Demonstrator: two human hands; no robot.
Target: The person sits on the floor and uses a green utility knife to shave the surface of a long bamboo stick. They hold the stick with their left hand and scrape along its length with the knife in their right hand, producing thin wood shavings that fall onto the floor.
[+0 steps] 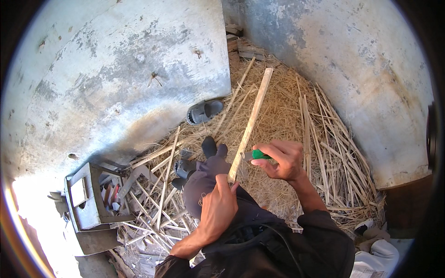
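My left hand [219, 207] is closed around the near end of a long, flat, pale strip [254, 116] that looks like split bamboo or wood. From there the strip slants up and away, its far end raised toward the back. In my right hand [283, 161] is a knife with a green handle [261, 154], gripped between thumb and fingers. Its short blade [247, 156] points left and meets or nearly meets the strip's right edge, a little beyond my left hand. My fingers hide part of the handle.
Shavings [282, 106] cover the floor. A pile of thin strips [336, 153] lies along the right wall; more strips lie at left beside a wooden box-like stool [82, 197] holding small items. A grey clog [204, 112] sits by the left wall panel [153, 55]. White cloth [378, 257] lies lower right.
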